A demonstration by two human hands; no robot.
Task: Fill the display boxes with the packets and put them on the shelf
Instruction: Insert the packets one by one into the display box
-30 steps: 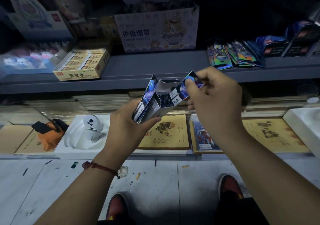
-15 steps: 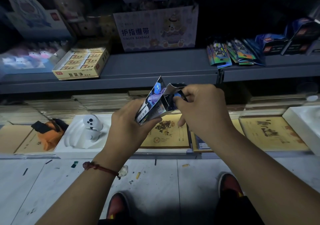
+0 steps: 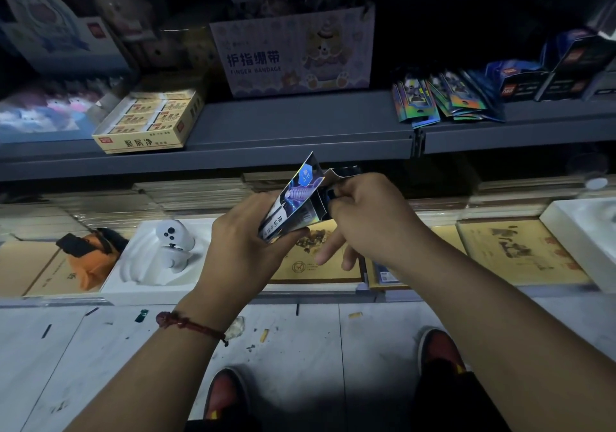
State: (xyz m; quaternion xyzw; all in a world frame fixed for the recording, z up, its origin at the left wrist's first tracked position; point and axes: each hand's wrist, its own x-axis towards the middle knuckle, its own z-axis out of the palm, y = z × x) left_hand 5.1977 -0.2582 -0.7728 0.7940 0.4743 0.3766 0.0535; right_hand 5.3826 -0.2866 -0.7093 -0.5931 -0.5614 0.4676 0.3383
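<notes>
From the head camera, your left hand [image 3: 240, 248] is curled round the near-left end of the shiny blue display box [image 3: 293, 211], thumb clamped along its lower edge, holding it tilted in the air in front of the grey shelf [image 3: 300, 125]. Your right hand [image 3: 370, 218] pinches the box's right flap with curled fingers (two others hang straight below). The loose packets [image 3: 443, 98] lie fanned on the shelf, far right.

A carton marked Finger Bandage [image 3: 293, 55] stands near an open yellow box [image 3: 146, 121]. Below, a white ghost figure [image 3: 173, 241] sits just beside an orange toy [image 3: 90, 261], with yellow booklets [image 3: 520, 251] nearby.
</notes>
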